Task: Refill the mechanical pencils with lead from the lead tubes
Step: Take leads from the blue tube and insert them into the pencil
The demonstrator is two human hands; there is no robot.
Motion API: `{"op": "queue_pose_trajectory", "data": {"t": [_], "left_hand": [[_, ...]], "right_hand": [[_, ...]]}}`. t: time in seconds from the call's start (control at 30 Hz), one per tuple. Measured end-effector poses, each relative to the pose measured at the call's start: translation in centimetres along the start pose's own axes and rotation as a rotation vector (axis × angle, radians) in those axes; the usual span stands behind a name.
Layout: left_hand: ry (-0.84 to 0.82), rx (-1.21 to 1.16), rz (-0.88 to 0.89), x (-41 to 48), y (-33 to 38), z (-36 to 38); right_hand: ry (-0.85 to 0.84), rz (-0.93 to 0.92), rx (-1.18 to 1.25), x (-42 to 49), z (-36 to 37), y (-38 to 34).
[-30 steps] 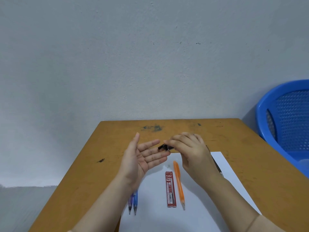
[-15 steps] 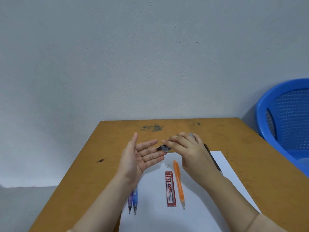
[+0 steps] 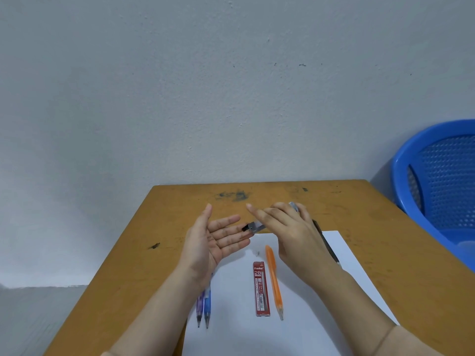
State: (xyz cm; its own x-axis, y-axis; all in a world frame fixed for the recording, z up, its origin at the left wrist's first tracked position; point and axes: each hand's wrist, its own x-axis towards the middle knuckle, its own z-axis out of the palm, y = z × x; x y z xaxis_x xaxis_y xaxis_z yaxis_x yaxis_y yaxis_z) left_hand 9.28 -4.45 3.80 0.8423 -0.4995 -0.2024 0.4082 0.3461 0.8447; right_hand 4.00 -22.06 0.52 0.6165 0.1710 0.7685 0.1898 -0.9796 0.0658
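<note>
My right hand (image 3: 290, 232) holds a grey lead tube (image 3: 253, 226) tipped down, its dark end over the fingertips of my left hand (image 3: 218, 240). The index finger of my right hand is lifted off the tube. My left hand is open, palm up and cupped beside the tube's mouth. A black pencil (image 3: 327, 246) also sits in my right hand, sticking out behind it. On the white paper (image 3: 321, 317) lie a red lead tube (image 3: 261, 289), an orange pencil (image 3: 274, 281), a blue pencil (image 3: 207, 308) and a purple pencil (image 3: 200, 310), the last two partly hidden by my left wrist.
The wooden table (image 3: 133, 273) stands against a grey wall. A blue plastic chair (image 3: 437, 186) is at the right, close to the table's edge.
The index finger of my right hand has lifted off the grey tube, and the tube has dipped lower over my left fingertips. My left hand has barely moved.
</note>
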Motion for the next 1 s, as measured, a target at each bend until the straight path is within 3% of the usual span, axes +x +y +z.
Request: {"op": "queue_pose_trajectory", "data": {"t": [0.73,0.87,1.0], "left_hand": [[-0.054,-0.002,0.044,0.37,-0.28,-0.37],[-0.001,0.111,0.187,0.42,-0.34,-0.2],[0.063,0.424,0.455,0.4,-0.73,-0.35]], "right_hand": [[0.0,0.068,0.087,0.02,-0.17,-0.12],[0.001,0.132,0.156,0.03,-0.24,-0.05],[0.0,0.181,0.195,-0.14,-0.03,0.19]]}}
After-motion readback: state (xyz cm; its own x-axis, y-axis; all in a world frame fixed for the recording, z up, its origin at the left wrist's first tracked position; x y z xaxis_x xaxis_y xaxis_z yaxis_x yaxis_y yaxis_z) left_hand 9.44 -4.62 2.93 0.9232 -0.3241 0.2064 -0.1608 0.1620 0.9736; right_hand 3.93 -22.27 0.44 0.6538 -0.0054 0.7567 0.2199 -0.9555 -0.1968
